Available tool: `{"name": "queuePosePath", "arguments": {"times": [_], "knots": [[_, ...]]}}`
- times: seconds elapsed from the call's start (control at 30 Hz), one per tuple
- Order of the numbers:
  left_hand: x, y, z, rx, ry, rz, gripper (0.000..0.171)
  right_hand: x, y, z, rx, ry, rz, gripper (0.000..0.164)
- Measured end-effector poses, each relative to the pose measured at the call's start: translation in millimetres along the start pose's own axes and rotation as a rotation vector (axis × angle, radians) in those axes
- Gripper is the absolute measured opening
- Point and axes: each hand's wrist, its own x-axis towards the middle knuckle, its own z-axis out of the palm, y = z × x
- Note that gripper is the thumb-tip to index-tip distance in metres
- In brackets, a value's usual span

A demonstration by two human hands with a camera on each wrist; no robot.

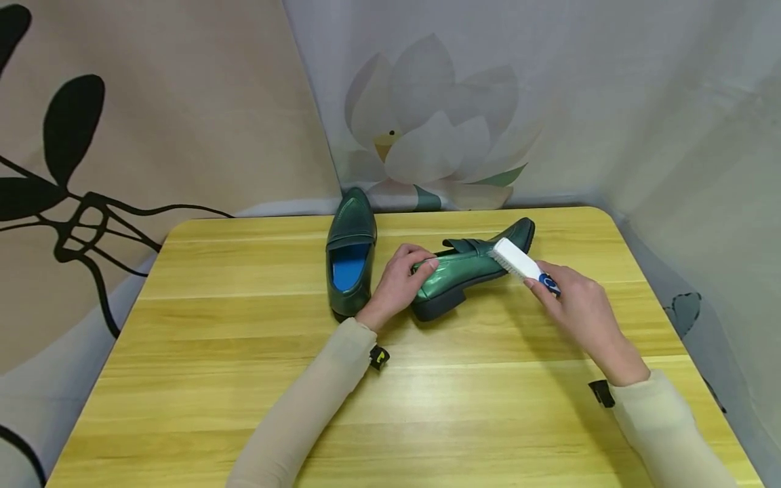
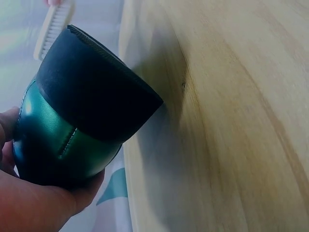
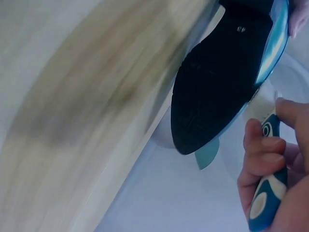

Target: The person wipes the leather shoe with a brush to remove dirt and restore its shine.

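Note:
My left hand (image 1: 399,281) grips a green leather loafer (image 1: 454,274) by its heel end, thumb on the near side. The shoe's toe points to the far right, and its dark heel block (image 2: 96,82) faces the left wrist camera. In the right wrist view the black sole (image 3: 217,77) shows, tilted off the table. My right hand (image 1: 576,305) holds a white brush (image 1: 517,259) by its blue and white handle (image 3: 270,188). The bristles lie against the loafer's side near the front, in the head view.
A second green loafer (image 1: 352,254) with a blue insole stands upright left of the held one, its toe at the table's back edge. The wooden table (image 1: 427,413) ends at curtains (image 1: 488,102) printed with a flower.

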Motion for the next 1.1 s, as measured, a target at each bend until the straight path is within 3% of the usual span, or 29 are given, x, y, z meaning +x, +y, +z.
{"name": "queuePosePath", "arguments": {"times": [0.27,0.5,0.9,1.1], "knots": [[-1.3,1.9,-0.7,0.024,-0.002,0.005,0.035,32.7,21.7,-1.4,-0.008,-0.013,0.126,0.047],[-2.7,5.2,0.5,0.034,-0.017,0.014,0.035,49.6,41.6,-1.1,-0.061,-0.007,0.173,0.049],[-0.9,5.0,-0.1,0.028,-0.003,0.017,0.036,24.0,-1.4,-7.8,-0.079,-0.035,0.081,0.045],[-0.2,2.6,2.4,0.022,-0.003,0.010,0.035,15.1,-5.9,-3.0,-0.075,-0.020,0.103,0.044]]}}
